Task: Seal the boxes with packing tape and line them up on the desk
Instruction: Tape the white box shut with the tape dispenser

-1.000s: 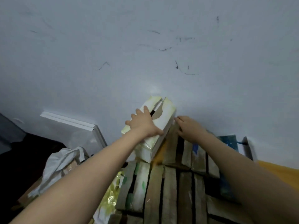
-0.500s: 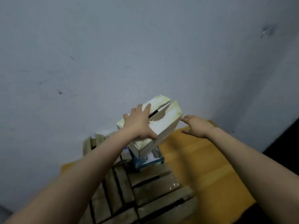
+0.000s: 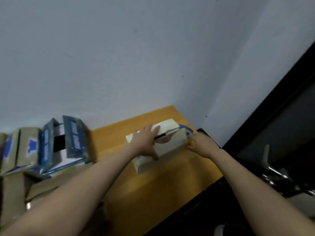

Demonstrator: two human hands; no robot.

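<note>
The white box (image 3: 170,145) sits on the orange surface (image 3: 153,193), long axis running near-left to far-right toward the wall corner (image 3: 201,103). The left hand (image 3: 146,140) lies spread flat on its top; the right hand (image 3: 202,145) touches its right end, grip unclear. Its top flaps (image 3: 168,126) gape slightly, contents hidden. Farther left, a blue box (image 3: 75,137) stands open, inside dark.

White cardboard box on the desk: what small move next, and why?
Probably press the two top flaps of the white cardboard box together with the left hand, which lies flat on them; a dark gap shows between them, with no tape visible. The right hand touches its right end.
</note>
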